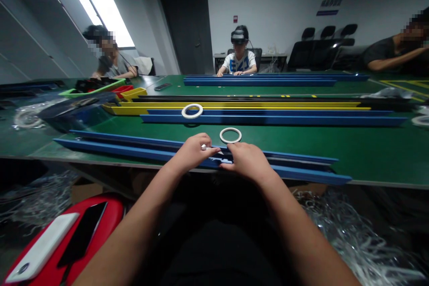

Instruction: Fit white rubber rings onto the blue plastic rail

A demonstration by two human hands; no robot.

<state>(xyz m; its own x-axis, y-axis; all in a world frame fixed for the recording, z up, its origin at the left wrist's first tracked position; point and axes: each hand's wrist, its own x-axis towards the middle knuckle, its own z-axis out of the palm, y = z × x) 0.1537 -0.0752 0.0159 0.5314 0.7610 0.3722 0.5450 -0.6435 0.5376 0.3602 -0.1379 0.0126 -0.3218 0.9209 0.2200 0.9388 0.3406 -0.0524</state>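
Observation:
My left hand (196,149) is curled over the near blue channel strip (120,147), its fingers closed on a small white piece (203,147). My right hand (250,161) bends over the same strip, thumb and forefinger closing around something too small to make out. Between the two hands, a pale whitish strip (221,160) shows against the channel; its kind is unclear. Just beyond my fingertips a white tape roll (221,136) lies flat on the green table (288,140).
A second tape roll (184,113) rests on more blue strips (301,120), with yellow strips (134,109) behind. Yellow and red bins (136,94) stand back left. Several people sit around. A red stool (110,214) holds a phone (83,232) and a white device (43,248).

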